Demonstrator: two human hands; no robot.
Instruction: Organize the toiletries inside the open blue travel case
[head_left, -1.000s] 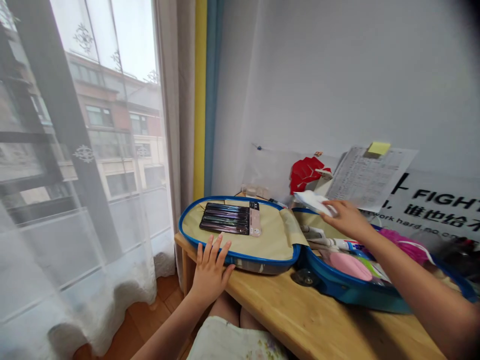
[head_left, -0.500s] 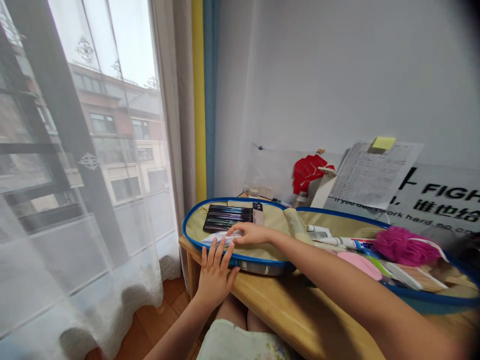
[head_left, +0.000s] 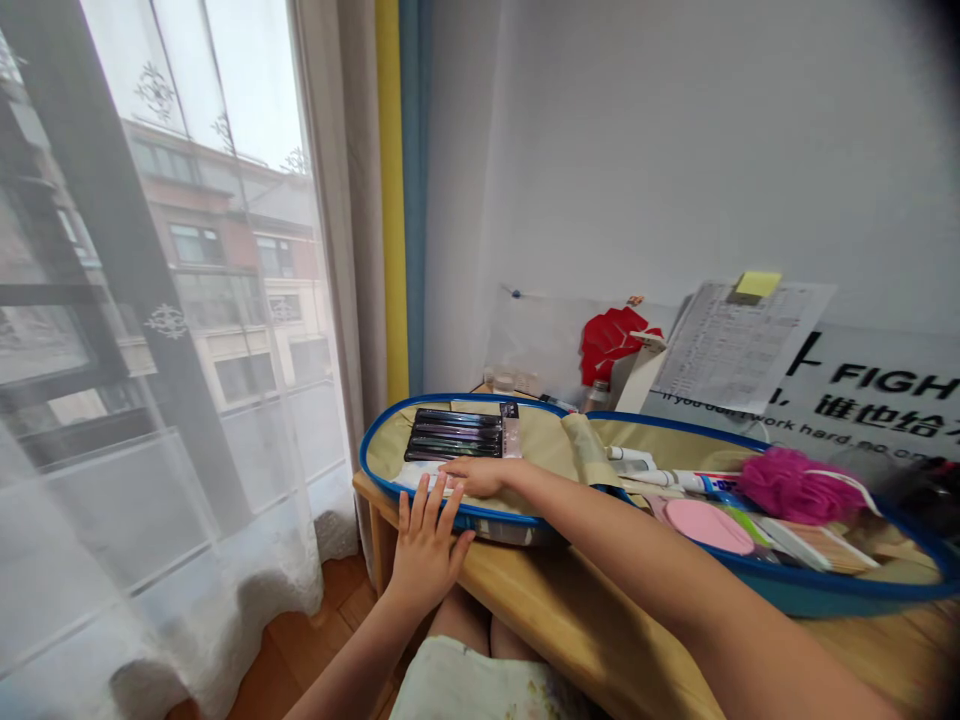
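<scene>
Along the wooden worktop (head_left: 510, 585), an open zip case with a blue rim (head_left: 825, 590) lies spread flat, its near rim just back from the front edge. The right hand (head_left: 480, 478) rests flat on a folded white item (head_left: 420, 477) beside packaged pens (head_left: 454, 434), without closing around it. The left hand (head_left: 427, 540), fingers spread, touches the rim and grips nothing. Tubes (head_left: 660, 478), a pink pad (head_left: 709, 526) and a magenta bath puff (head_left: 795, 486) fill the far half.
</scene>
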